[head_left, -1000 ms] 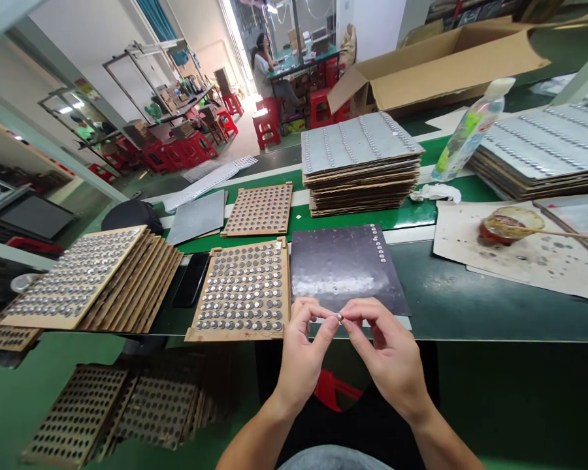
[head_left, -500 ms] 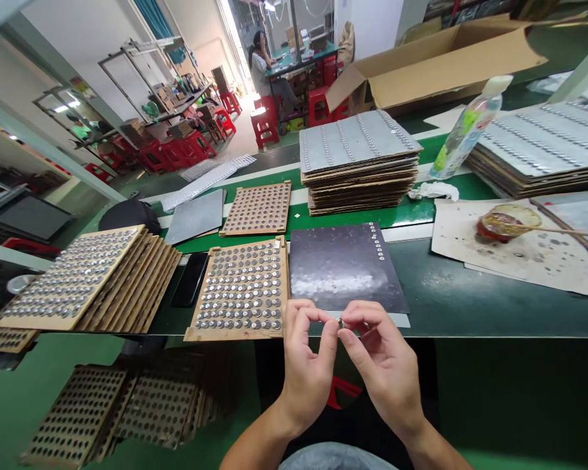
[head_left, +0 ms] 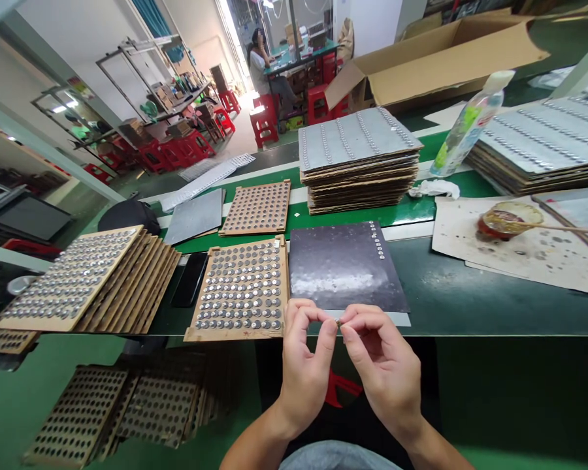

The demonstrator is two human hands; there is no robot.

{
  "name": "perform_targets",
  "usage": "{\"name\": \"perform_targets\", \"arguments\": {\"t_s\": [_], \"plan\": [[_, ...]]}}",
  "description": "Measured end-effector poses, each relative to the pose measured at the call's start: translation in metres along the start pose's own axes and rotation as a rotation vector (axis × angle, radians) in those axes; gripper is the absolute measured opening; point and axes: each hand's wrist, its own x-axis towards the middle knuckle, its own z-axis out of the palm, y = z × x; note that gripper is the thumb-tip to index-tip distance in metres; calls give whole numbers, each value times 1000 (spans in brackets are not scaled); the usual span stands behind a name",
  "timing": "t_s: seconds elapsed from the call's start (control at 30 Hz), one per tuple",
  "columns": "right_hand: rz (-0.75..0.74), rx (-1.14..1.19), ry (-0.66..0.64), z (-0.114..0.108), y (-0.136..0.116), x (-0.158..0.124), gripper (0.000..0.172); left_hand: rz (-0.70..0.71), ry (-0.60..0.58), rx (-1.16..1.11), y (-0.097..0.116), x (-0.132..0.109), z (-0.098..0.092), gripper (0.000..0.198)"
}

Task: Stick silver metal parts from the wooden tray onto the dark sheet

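Pinched closed between the left hand [head_left: 306, 369] and right hand [head_left: 385, 372], a small metal button [head_left: 340, 322] is held in the head view, over the workbench [head_left: 451, 307] edge, just before a dark board [head_left: 333, 261] and beside a wooden tray [head_left: 236, 335] filled with similar buttons.

An open cardboard box [head_left: 436, 59] sits beyond a plastic bottle [head_left: 470, 127] and stacked studded boards [head_left: 357, 160].

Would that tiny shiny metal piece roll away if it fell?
Probably, yes. The metal piece looks small and round, so it could roll easily. It also seems light and maybe slippery, since the left hand and right hand pinch it with just their fingertips.
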Motion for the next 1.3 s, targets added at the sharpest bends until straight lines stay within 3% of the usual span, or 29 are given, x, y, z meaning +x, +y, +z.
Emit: {"name": "perform_targets", "arguments": {"t_s": [0.37,0.77,1.03,1.2,1.3], "plan": [[56,90,-28,-4,3,1,4,-25,-91,-65,2,1,-3,32],[-123,-106,-92,-11,0,3,10,22,-63,42,2,-2,-5,29],[-69,-82,-14,-9,3,2,11,49,-55,69,0,-4,-6,26],[35,88,10,-8,2,3,11,117,-43,121,-1,-4,-7,22],[109,183,-42,-8,-1,4,8,148,-56,152,0,-3,-8,18]]}}
